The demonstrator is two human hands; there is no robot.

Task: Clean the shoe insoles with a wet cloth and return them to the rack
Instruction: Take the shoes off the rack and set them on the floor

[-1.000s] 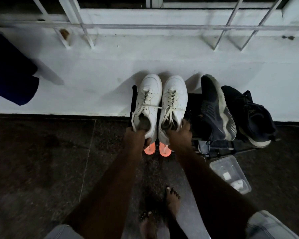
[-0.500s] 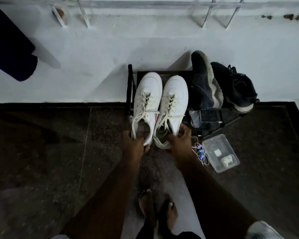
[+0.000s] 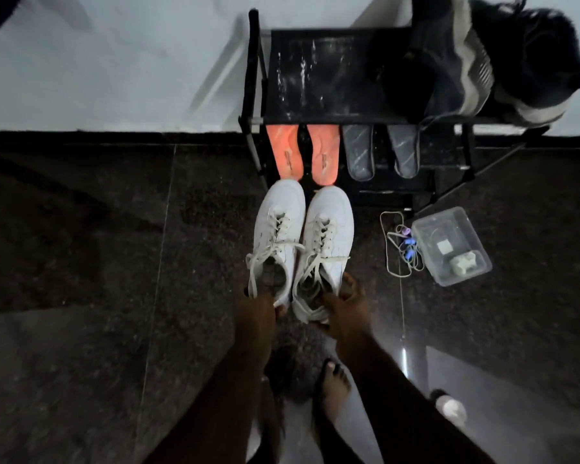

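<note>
1. The two orange insoles lie side by side on a lower shelf of the black shoe rack, toes under the top shelf, and two grey insoles lie just beside them on the right.
2. The pair of white sneakers is in front of the rack, toes near the orange insoles.
3. The left hand grips the heel of the left sneaker, fingers curled over the rim, forearm extended forward.
4. The right hand grips the heel of the right sneaker, thumb on its outer side.
5. Dark sneakers sit on the top shelf at the right.
6. A clear plastic box and a cord lie on the dark floor.
</note>
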